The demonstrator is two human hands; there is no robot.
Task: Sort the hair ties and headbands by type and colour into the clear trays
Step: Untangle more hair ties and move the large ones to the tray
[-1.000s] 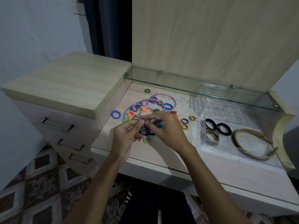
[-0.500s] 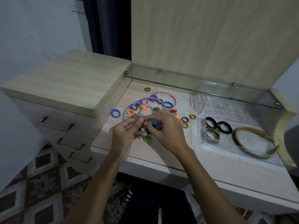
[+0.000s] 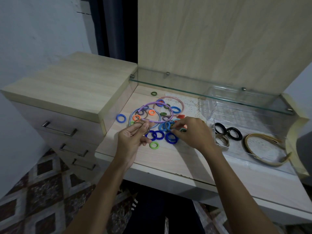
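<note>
A heap of coloured hair ties (image 3: 158, 135) lies on the wooden shelf, mixed with a purple headband (image 3: 157, 104), a pink headband (image 3: 180, 103) and a blue headband (image 3: 130, 116). My left hand (image 3: 133, 141) pinches thin brown hair ties (image 3: 139, 123) above the heap's left side. My right hand (image 3: 192, 134) reaches into the heap, fingertips closing on a small tie that I cannot make out. The clear tray (image 3: 263, 159) at the right holds black ties (image 3: 227, 131), brown ties (image 3: 222, 140) and a tan headband (image 3: 268, 148).
A second clear tray (image 3: 236, 100) stands behind, under a glass shelf (image 3: 202, 94). A drawer unit (image 3: 67, 92) rises to the left. A lone blue tie (image 3: 121, 118) and a green-black tie (image 3: 154, 93) lie apart. A green tie (image 3: 154, 145) sits near the front.
My hands were together over the heap; they have parted. The left holds the brown ties and the right has moved right into the pile.
</note>
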